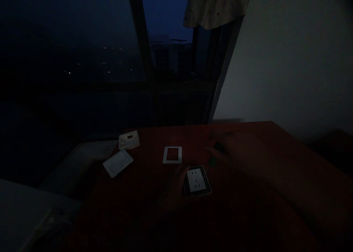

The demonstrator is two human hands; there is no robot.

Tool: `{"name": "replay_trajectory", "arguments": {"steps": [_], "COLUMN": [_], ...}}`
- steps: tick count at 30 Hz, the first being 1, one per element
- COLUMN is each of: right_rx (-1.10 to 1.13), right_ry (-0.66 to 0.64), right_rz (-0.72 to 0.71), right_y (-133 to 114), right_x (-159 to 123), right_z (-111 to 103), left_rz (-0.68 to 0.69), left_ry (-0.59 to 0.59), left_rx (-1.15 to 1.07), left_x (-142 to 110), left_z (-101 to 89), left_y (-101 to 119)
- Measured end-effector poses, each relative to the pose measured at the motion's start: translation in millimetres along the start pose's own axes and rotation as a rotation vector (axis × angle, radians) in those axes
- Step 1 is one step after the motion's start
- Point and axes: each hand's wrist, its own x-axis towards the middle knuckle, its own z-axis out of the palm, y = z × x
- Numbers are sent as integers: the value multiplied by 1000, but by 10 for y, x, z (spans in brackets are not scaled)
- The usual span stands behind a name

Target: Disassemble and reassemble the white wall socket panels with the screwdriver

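No lettering legible; no numbers or signs.

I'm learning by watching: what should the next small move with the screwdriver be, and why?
Perhaps straighten the screwdriver in the right hand: its shaft looks slanted, with the tip near the right side of the socket, while the left hand holds the left side. It's too dark to tell whether the tip is seated.
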Motion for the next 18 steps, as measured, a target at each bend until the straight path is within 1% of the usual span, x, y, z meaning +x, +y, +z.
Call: {"name": "replay_trajectory", "arguments": {"steps": [3,5,7,8,9,11,13,14,18], "right_rx": [254,414,491,484,447,328,263,273,411], "right_ry": [-29,-78,-103,-94,-71,-20,-18,-26,-57], "right_rz": [-181,-285,-340,-331,-291,-167,-100,-102,-200], "right_y": [84,115,102,82,56,4,-24,-24,25], "right_x": [-55,-104,-135,-138,-133,-110,-88,-85,-117], "right_z": [-21,-44,-64,-70,-73,-71,-63,-57,-45], "left_rz": [13,36,49,54,59,64,58,52,26], "left_ry": [33,54,68,73,75,84,78,66,52], "left_rx": [-54,-111,-166,-189,-204,-217,-232,-240,-206], "left_x": [6,14,24,29,33,39,41,40,30], "left_z": [9,11,14,16,18,22,21,20,3], "left_y": [7,17,25,27,29,34,39,42,48]}}
